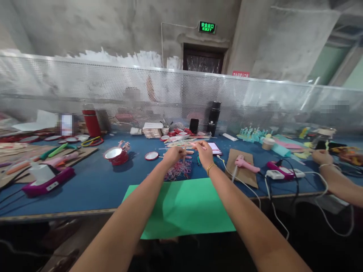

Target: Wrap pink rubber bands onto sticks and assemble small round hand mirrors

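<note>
My left hand [173,155] is closed in a pinch on a small tan piece [185,152] that stands upright between the two hands. Just right of it, my right hand [204,152] pinches a thin pink piece [194,144], its tip pointing toward the left hand. Both pieces are too small to name. Below the hands lies a tangle of pink, purple and white threads [178,172]. A green sheet [184,211] spreads under my forearms and hangs over the table's front edge.
A pink glue gun [246,164] rests on brown cardboard [252,177] at right, near a purple power strip [283,172] with cables. Left are a red-and-white bowl [116,155] and another purple power strip [49,183]. A co-worker's hand [322,156] is far right.
</note>
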Action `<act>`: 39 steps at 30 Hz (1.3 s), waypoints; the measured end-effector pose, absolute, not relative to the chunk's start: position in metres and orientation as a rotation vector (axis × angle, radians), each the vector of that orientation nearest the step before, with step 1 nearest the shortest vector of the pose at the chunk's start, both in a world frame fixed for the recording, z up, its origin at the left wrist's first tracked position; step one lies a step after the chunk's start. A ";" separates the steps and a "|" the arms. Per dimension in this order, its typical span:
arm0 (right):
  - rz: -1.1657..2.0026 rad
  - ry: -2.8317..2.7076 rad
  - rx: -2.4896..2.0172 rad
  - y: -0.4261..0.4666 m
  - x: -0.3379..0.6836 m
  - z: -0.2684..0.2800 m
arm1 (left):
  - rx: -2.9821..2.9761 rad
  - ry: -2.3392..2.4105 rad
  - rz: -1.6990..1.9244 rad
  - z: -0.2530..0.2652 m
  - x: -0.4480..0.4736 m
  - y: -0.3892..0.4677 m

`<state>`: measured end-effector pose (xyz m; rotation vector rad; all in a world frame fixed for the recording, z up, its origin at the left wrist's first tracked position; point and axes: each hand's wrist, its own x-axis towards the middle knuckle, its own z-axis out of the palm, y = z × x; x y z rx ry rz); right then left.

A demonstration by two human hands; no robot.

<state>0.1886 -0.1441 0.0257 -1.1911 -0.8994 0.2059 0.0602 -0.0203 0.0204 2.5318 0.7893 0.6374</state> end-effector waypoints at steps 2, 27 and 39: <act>0.218 -0.875 -1.183 -0.141 0.184 0.023 | 2.510 0.741 0.631 0.019 0.057 -0.018; -0.091 -1.152 -1.427 -0.123 0.165 0.025 | 2.270 0.735 0.746 0.008 0.046 -0.008; -0.095 -1.200 -1.372 -0.119 0.169 0.011 | 2.267 0.782 0.753 0.020 0.042 -0.013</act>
